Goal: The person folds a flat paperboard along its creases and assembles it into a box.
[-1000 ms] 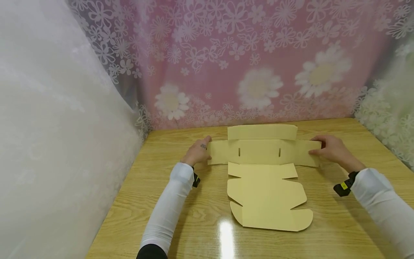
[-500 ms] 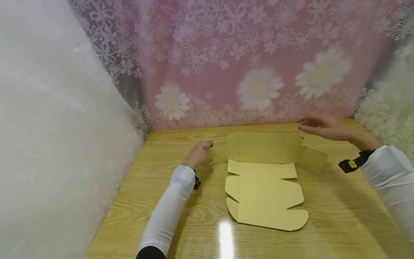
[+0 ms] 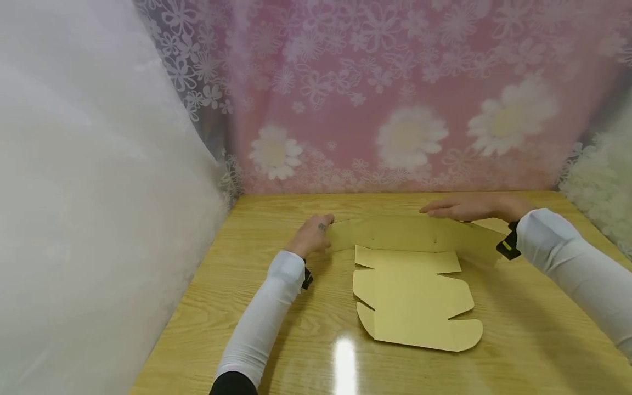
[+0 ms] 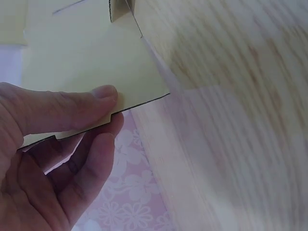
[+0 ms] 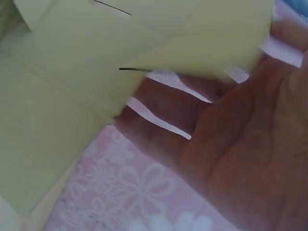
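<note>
A flat yellow cardboard box blank (image 3: 412, 296) lies on the table with its rear panel (image 3: 410, 233) raised. My left hand (image 3: 311, 236) pinches the panel's left end flap; in the left wrist view the thumb (image 4: 103, 94) lies on its face and the fingers are behind its edge. My right hand (image 3: 474, 207) is at the top edge of the panel, fingers straight and pointing left. In the right wrist view those fingers (image 5: 159, 103) reach behind the cardboard, partly hidden by it. The panel's right end flap (image 3: 481, 244) sticks out below the right wrist.
The wooden table (image 3: 257, 340) carries a bright light reflection near its front. Behind it hangs a pink flowered curtain (image 3: 345, 137), close to the back edge. A whitish sheet (image 3: 99, 192) drapes along the left side.
The rear panel has tilted up from lying flat. My right hand has let go of the right flap, lifted, and moved left to the top edge. My left hand keeps its pinch.
</note>
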Tool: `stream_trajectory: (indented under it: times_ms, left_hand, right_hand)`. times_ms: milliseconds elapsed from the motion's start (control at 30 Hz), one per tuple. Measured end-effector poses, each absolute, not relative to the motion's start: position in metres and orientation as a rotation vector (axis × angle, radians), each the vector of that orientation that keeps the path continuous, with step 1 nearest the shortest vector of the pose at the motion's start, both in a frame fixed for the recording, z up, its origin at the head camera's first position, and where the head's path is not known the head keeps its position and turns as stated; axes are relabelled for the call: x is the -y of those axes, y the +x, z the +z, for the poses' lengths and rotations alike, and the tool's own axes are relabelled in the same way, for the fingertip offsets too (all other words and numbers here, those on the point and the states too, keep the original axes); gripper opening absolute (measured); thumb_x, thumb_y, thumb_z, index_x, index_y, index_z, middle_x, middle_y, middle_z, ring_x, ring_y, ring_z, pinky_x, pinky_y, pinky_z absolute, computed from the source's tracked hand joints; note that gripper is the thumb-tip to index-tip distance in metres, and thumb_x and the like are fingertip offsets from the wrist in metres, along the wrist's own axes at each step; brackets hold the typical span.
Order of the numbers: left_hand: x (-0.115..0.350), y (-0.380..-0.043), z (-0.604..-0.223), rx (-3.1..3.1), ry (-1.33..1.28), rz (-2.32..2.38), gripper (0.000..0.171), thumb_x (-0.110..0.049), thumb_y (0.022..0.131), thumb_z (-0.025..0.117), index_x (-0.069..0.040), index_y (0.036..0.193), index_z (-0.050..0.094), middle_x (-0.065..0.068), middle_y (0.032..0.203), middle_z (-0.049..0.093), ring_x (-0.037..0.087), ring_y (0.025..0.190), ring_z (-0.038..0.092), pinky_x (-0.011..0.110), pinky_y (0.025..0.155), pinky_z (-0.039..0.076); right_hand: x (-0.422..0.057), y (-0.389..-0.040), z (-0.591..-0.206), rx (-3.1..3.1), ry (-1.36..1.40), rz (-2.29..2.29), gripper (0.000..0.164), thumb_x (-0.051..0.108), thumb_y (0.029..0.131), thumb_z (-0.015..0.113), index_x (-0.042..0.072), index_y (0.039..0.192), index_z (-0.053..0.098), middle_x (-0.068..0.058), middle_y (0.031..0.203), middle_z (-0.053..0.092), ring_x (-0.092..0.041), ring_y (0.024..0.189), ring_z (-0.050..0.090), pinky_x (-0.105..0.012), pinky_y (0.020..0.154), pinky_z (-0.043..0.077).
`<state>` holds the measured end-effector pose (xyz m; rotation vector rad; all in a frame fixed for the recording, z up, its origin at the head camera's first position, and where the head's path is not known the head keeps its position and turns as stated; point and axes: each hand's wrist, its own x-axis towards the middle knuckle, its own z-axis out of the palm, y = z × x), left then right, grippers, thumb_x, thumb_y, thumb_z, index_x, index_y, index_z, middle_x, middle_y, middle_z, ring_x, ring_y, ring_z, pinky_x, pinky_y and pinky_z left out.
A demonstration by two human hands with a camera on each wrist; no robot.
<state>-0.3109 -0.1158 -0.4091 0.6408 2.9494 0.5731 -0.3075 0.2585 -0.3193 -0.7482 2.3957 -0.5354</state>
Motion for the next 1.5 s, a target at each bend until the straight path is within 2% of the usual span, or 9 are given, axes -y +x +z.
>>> stream_trajectory:
  times_ms: [200, 367, 667, 833, 933, 1133, 1267, 1367, 1500]
  left_hand:
    - [0.115, -0.311, -0.41, -2.982, 0.622, 0.587, 0.045, -0.004, 0.077, 0.075, -0.013, 0.117, 0.055, 0.004, 0.107, 0.06, 0.02, 0.097, 0.055, 0.032, 0.075, 0.05]
    - [0.115, -0.312, -0.412, -2.953, 0.632, 0.633, 0.047, -0.006, 0.078, 0.075, -0.014, 0.119, 0.055, 0.005, 0.109, 0.061, 0.019, 0.096, 0.057, 0.033, 0.075, 0.051]
    - [0.114, -0.295, -0.395, -3.033, 0.712, 0.793, 0.06, -0.049, 0.082, 0.067, -0.015, 0.128, 0.049, 0.002, 0.123, 0.052, 0.021, 0.111, 0.05, 0.039, 0.088, 0.046]
    - [0.1, -0.275, -0.378, -3.019, 1.078, 0.96, 0.033, -0.038, 0.096, 0.051, -0.011, 0.115, 0.056, -0.001, 0.1, 0.059, 0.014, 0.088, 0.056, 0.029, 0.073, 0.049]
    - [0.086, -0.261, -0.377, -2.863, 1.135, 0.973, 0.031, -0.037, 0.099, 0.043, -0.012, 0.109, 0.058, -0.002, 0.091, 0.06, 0.011, 0.079, 0.058, 0.025, 0.065, 0.049]
    - [0.073, -0.252, -0.395, -2.764, 0.865, 0.803, 0.056, -0.048, 0.101, 0.022, -0.009, 0.132, 0.048, 0.005, 0.126, 0.054, 0.02, 0.113, 0.052, 0.034, 0.09, 0.046]
    - [0.073, -0.256, -0.407, -2.668, 0.81, 0.847, 0.061, -0.049, 0.101, 0.022, -0.008, 0.144, 0.036, 0.006, 0.143, 0.042, 0.022, 0.13, 0.04, 0.036, 0.105, 0.034]
    - [0.07, -0.259, -0.412, -2.612, 0.774, 0.9, 0.064, -0.052, 0.1, 0.023, -0.01, 0.146, 0.033, 0.005, 0.148, 0.035, 0.022, 0.134, 0.035, 0.036, 0.107, 0.03]
    - [0.065, -0.261, -0.417, -2.626, 0.722, 0.954, 0.062, -0.054, 0.099, 0.025, -0.013, 0.143, 0.04, 0.004, 0.143, 0.043, 0.022, 0.129, 0.041, 0.037, 0.103, 0.036]
  right_hand:
    - [-0.259, -0.3, -0.339, -2.296, -0.837, -0.634, 0.063, 0.04, 0.098, 0.046, 0.018, 0.15, 0.02, -0.019, 0.151, 0.021, -0.045, 0.135, 0.023, -0.062, 0.101, 0.027]
    - [-0.259, -0.291, -0.351, -2.311, -0.879, -0.682, 0.066, 0.036, 0.098, 0.048, 0.016, 0.151, 0.016, -0.019, 0.153, 0.012, -0.046, 0.135, 0.019, -0.061, 0.102, 0.025]
    - [-0.259, -0.282, -0.359, -2.371, -0.875, -0.681, 0.067, 0.04, 0.096, 0.049, 0.02, 0.151, 0.017, -0.017, 0.153, 0.017, -0.044, 0.132, 0.03, -0.058, 0.101, 0.03]
    - [-0.258, -0.281, -0.359, -2.37, -0.906, -0.677, 0.066, 0.038, 0.097, 0.049, 0.016, 0.151, 0.017, -0.02, 0.153, 0.016, -0.046, 0.131, 0.029, -0.06, 0.1, 0.03]
    - [-0.258, -0.279, -0.358, -2.365, -0.909, -0.682, 0.066, 0.036, 0.098, 0.049, 0.015, 0.151, 0.017, -0.021, 0.153, 0.016, -0.046, 0.131, 0.029, -0.06, 0.1, 0.03]
    - [-0.256, -0.277, -0.36, -2.344, -0.884, -0.711, 0.066, 0.037, 0.097, 0.049, 0.019, 0.151, 0.015, -0.016, 0.154, 0.015, -0.043, 0.131, 0.032, -0.057, 0.102, 0.03]
    - [-0.256, -0.274, -0.363, -2.36, -0.887, -0.7, 0.067, 0.039, 0.097, 0.049, 0.019, 0.151, 0.016, -0.016, 0.153, 0.017, -0.042, 0.129, 0.036, -0.056, 0.102, 0.031]
    - [-0.257, -0.273, -0.363, -2.376, -0.895, -0.686, 0.067, 0.039, 0.097, 0.048, 0.017, 0.151, 0.016, -0.018, 0.153, 0.017, -0.044, 0.128, 0.036, -0.057, 0.101, 0.031]
    - [-0.257, -0.273, -0.364, -2.384, -0.891, -0.693, 0.067, 0.04, 0.097, 0.049, 0.018, 0.151, 0.017, -0.018, 0.153, 0.017, -0.044, 0.129, 0.035, -0.058, 0.101, 0.031]
